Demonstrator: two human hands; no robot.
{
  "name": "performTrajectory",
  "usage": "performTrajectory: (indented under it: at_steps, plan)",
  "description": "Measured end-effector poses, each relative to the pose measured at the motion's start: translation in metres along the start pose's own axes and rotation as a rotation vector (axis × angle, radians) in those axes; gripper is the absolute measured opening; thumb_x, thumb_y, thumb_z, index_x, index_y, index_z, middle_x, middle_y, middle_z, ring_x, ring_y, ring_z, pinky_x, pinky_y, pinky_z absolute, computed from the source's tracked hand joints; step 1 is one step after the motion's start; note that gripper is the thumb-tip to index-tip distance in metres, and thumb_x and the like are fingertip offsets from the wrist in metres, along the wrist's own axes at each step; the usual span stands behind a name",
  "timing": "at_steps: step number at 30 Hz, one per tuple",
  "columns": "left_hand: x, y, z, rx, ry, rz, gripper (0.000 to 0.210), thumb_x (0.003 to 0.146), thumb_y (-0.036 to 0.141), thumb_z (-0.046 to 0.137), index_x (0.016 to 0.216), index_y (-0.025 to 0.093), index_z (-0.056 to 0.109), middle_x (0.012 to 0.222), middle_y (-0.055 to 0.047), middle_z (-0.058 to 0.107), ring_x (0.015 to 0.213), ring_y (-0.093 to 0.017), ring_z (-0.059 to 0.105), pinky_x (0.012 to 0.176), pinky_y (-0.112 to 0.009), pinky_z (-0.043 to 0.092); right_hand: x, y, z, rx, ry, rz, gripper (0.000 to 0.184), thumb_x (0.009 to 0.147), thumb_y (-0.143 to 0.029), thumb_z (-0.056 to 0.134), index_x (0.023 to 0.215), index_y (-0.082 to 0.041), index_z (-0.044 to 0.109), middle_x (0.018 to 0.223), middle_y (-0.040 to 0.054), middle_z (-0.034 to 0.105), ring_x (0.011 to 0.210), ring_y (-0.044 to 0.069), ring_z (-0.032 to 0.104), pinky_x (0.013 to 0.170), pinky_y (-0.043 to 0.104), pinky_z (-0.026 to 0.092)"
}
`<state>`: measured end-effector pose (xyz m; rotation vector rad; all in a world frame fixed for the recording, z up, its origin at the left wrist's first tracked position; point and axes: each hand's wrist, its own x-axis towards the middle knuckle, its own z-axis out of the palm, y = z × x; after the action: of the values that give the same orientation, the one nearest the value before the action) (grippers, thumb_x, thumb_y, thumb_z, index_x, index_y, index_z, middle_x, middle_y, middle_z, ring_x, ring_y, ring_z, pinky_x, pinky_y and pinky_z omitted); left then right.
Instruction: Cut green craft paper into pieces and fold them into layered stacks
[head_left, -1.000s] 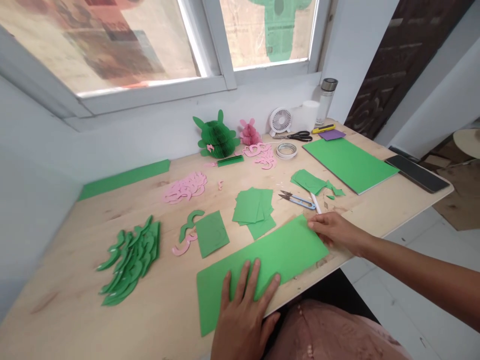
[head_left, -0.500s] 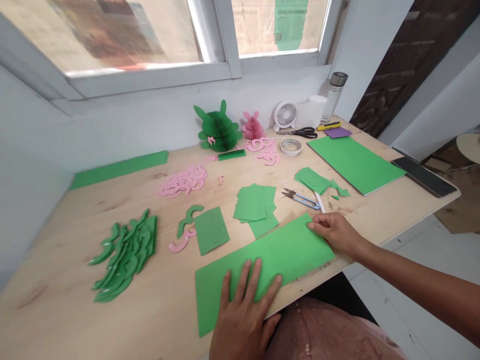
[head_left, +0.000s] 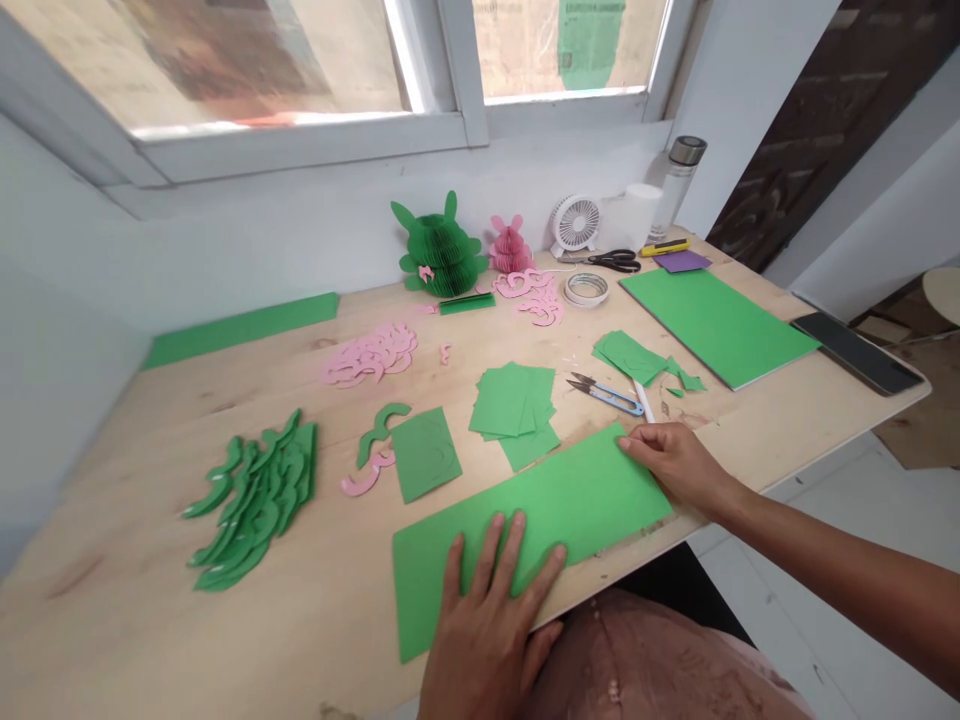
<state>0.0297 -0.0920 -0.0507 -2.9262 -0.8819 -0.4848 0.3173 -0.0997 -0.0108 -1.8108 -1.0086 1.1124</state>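
A long strip of green paper (head_left: 577,495) lies at the table's near edge. My left hand (head_left: 487,610) rests flat on its left half with the fingers spread. At the right end, my right hand (head_left: 675,462) pinches the strip's edge between thumb and fingers. Just beyond the strip are a stack of green paper pieces (head_left: 510,400) and a green square (head_left: 426,455) with a drawn outline. Blue-handled thread snips (head_left: 611,396) lie near my right hand, beside a white pen-like stick (head_left: 645,402).
Curved green cutouts (head_left: 255,510) are heaped at left, pink cutouts (head_left: 371,355) further back. Along the wall stand a green paper figure (head_left: 442,255), a pink one (head_left: 510,248), a fan (head_left: 576,225) and a bottle (head_left: 675,185). Green sheets (head_left: 716,325) and a phone (head_left: 859,352) lie right.
The camera view has shifted slightly. Both hands stay in place on the green paper strip, and nothing else has visibly moved.
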Motion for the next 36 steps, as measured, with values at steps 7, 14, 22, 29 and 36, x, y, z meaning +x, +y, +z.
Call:
performTrajectory:
  at_steps: [7,14,22,29,36]
  plan:
    - [0.002,0.006,-0.007,-0.034,-0.084,-0.056,0.059,0.082,0.06,0.049,0.137,0.044,0.036,0.145,-0.003,0.04,0.134,-0.029,0.033,0.11,-0.054,0.012,0.0,0.0,-0.003,-0.167,0.035,-0.054,0.041,0.076,-0.053,0.054,0.056,-0.019,0.047,0.05,-0.0061,0.035,0.047,0.009,0.032,0.045,0.023,0.025]
    - [0.004,0.009,-0.012,-0.06,-0.157,-0.079,0.059,0.083,0.058,0.049,0.138,0.043,0.034,0.146,-0.004,0.038,0.134,-0.03,0.033,0.109,-0.056,0.015,-0.014,-0.011,-0.006,-0.823,0.274,-0.432,0.028,0.087,-0.037,0.048,0.093,-0.016,0.065,0.075,0.0048,0.068,0.067,0.02,0.061,0.059,0.03,0.044]
    - [0.004,0.009,-0.014,-0.082,-0.195,-0.087,0.058,0.084,0.057,0.048,0.139,0.042,0.033,0.147,-0.005,0.036,0.136,-0.029,0.029,0.11,-0.057,0.014,-0.056,0.015,0.02,-1.135,0.006,-0.986,0.05,0.09,-0.034,0.047,0.136,-0.014,0.044,0.139,0.0129,0.048,0.133,0.029,0.035,0.108,0.051,0.027]
    - [0.013,0.029,-0.019,-0.042,-0.215,-0.065,0.061,0.088,0.059,0.035,0.141,0.028,0.033,0.152,-0.004,0.027,0.141,-0.027,0.015,0.111,-0.059,0.0,-0.06,0.038,0.03,-1.148,-0.091,-0.997,0.051,0.089,-0.038,0.049,0.135,-0.015,0.047,0.141,0.0152,0.045,0.133,0.031,0.035,0.107,0.052,0.028]
    - [0.008,0.056,-0.009,0.03,-0.208,-0.157,0.066,0.092,0.055,0.026,0.142,0.013,0.03,0.153,-0.007,0.019,0.143,-0.023,0.005,0.113,-0.054,-0.003,-0.053,0.047,0.027,-1.215,-0.085,-1.077,0.055,0.089,-0.04,0.051,0.136,-0.012,0.045,0.142,0.0178,0.042,0.133,0.034,0.033,0.105,0.054,0.029]
